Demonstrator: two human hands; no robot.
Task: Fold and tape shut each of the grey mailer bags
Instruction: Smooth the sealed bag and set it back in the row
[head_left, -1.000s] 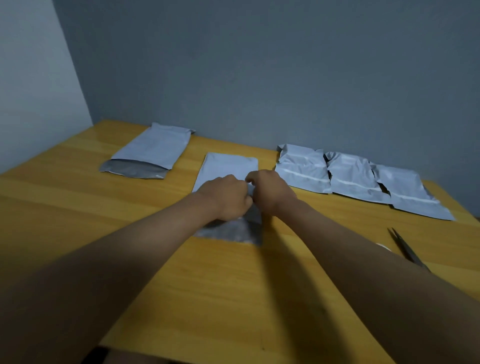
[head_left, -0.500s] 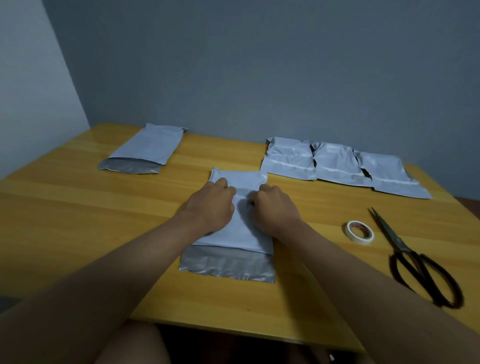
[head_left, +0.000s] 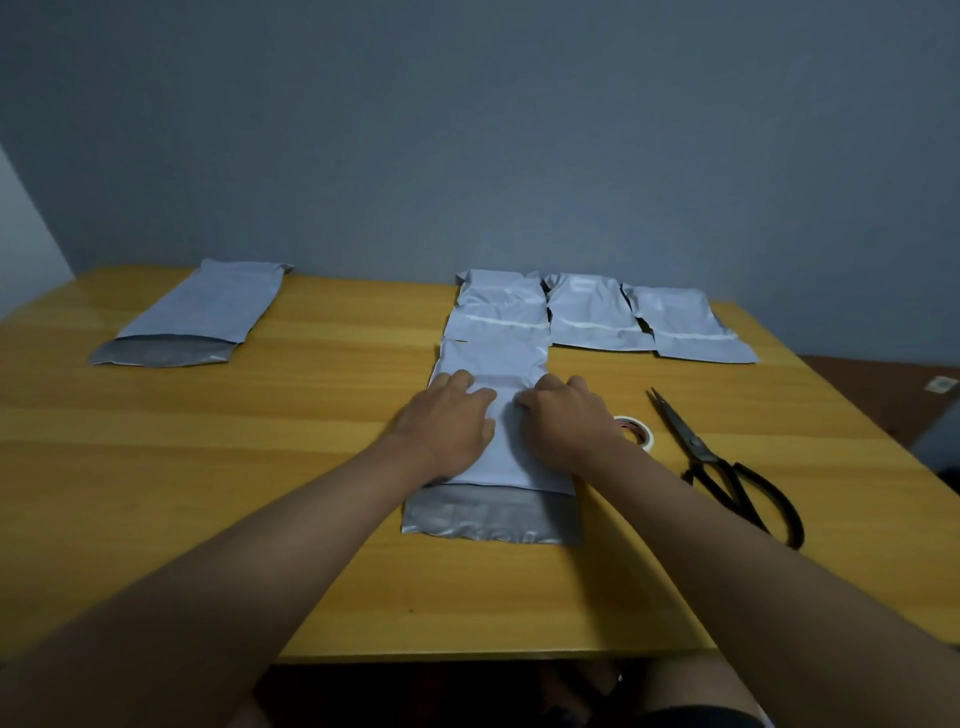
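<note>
Hands sit side by side on the mailer bag (head_left: 493, 364) now in work, which has slid toward the near edge of the tabletop (head_left: 260, 467) since a second ago, its dark flap (head_left: 491, 519) pointing at the person. Left hand (head_left: 449, 423) lies flat, fingers nearly straight, pressing the bag. Right hand (head_left: 563, 421) has fingers slightly bent onto it; whether they pinch a crease I cannot tell. Three taped bags (head_left: 597, 317) lie behind, one unfolded bag (head_left: 202, 312) far left. Tape roll (head_left: 636, 428) and scissors (head_left: 727, 462) have come into reach, so folding looks about to begin.
</note>
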